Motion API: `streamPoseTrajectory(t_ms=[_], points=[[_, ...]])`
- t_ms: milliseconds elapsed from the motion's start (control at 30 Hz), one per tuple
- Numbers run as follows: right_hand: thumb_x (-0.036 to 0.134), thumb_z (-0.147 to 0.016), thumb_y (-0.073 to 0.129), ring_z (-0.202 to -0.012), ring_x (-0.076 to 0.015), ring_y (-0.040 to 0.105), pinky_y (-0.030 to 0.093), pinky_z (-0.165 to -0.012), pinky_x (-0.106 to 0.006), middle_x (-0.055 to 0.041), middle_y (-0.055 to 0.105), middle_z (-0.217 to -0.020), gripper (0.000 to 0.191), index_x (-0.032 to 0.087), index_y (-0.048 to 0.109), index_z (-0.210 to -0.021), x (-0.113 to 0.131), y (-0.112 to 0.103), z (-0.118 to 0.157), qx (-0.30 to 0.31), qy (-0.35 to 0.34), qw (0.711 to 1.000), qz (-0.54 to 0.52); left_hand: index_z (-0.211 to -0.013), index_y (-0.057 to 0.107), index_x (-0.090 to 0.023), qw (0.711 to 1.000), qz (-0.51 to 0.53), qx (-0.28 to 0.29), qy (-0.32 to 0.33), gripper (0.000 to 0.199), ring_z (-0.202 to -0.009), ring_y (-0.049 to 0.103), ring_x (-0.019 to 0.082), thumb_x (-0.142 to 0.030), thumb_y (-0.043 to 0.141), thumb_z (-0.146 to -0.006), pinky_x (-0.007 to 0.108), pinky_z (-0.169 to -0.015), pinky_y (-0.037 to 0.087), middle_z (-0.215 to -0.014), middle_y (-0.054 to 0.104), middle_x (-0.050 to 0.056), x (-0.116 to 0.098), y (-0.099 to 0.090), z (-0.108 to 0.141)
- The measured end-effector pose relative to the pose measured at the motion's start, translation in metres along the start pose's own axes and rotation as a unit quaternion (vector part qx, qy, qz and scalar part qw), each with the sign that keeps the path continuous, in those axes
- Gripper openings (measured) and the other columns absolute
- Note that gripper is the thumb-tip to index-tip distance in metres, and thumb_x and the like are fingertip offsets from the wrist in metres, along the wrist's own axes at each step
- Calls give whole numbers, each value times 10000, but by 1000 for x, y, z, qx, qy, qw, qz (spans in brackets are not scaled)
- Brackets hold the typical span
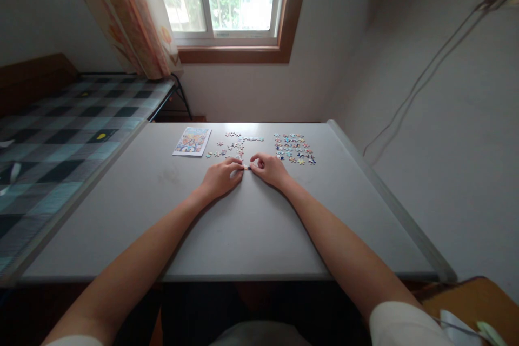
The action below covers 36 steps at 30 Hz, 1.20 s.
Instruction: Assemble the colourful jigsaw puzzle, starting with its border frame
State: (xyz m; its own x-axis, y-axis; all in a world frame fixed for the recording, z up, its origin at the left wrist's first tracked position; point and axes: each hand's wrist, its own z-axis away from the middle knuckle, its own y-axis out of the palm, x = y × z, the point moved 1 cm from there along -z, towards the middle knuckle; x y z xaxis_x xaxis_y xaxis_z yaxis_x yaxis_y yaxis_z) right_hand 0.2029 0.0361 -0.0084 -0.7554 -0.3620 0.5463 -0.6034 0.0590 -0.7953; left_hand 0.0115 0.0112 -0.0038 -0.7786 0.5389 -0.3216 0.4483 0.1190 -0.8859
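Observation:
My left hand (221, 177) rests on the table, its thumb and fingertips closed at the lower end of a narrow strip of joined puzzle pieces (240, 149). Opposite it, my right hand (271, 170) has thumb and forefinger curled at a small dark blue puzzle piece (249, 167), which touches the piece at my left fingertips. The strip runs toward the window and turns right along a joined top row (252, 139). My fingers partly cover the pieces between them.
Loose puzzle pieces (220, 144) lie left of the strip, and several rows of loose pieces (292, 147) lie to the right. A printed picture sheet (192, 141) is flat at the left on the white table (251, 227). A checked bed (81, 119) stands left, a wall right.

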Motion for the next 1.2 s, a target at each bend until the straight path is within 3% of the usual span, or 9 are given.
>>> streamPoseTrajectory(t_ms=[200, 433, 733, 867, 1033, 1200], points=[[310, -786, 616, -606, -111, 527, 348, -631, -224, 38, 604, -637, 185, 232, 695, -935, 3, -1, -1, 11, 16, 1000, -4, -999, 710, -268, 1000, 1, 0, -2, 221, -915, 673, 163, -323, 519, -903, 270, -797, 508, -1163, 664, -14, 0, 1, 0], [220, -837, 521, -634, -136, 550, 380, -663, -240, 1, 648, -690, 206, 218, 698, -941, -5, -3, -3, -40, 45, 998, 14, -996, 708, -265, 1000, 2, -1, 2, 218, -910, 674, 163, -319, 520, -900, 269, -794, 509, -1163, 665, -16, 1, 0, 0], [240, -837, 529, -710, -154, 582, 390, -757, -269, -9, 672, -734, 199, 229, 702, -935, -2, -6, -3, -4, 35, 998, 56, -1014, 707, -266, 1000, 5, 1, -5, 232, -933, 667, 169, -323, 512, -904, 270, -820, 506, -1168, 663, -9, -1, -1, -1], [247, -837, 530, -703, -152, 578, 383, -755, -270, -3, 664, -716, 201, 232, 704, -936, -3, -5, -3, -2, 31, 998, 54, -1150, 664, -297, 1000, -8, 14, -9, 291, -983, 651, 181, -338, 506, -910, 276, -844, 502, -1212, 640, 0, -1, -2, -1], [243, -831, 532, -697, -149, 572, 377, -752, -269, -2, 657, -710, 205, 230, 704, -941, -4, -5, -3, -3, 27, 998, 54, -1195, 643, -377, 997, -58, 41, 4, 312, -905, 667, 175, -369, 517, -910, 270, -776, 511, -1269, 584, -11, -1, -2, 1], [244, -827, 537, -691, -149, 570, 374, -752, -270, 2, 647, -693, 200, 230, 706, -933, -4, -5, -3, -8, 24, 998, 52, -1205, 635, -379, 994, -96, 50, 27, 312, -866, 670, 168, -372, 481, -934, 254, -715, 501, -1268, 573, -8, -4, -5, 1]])
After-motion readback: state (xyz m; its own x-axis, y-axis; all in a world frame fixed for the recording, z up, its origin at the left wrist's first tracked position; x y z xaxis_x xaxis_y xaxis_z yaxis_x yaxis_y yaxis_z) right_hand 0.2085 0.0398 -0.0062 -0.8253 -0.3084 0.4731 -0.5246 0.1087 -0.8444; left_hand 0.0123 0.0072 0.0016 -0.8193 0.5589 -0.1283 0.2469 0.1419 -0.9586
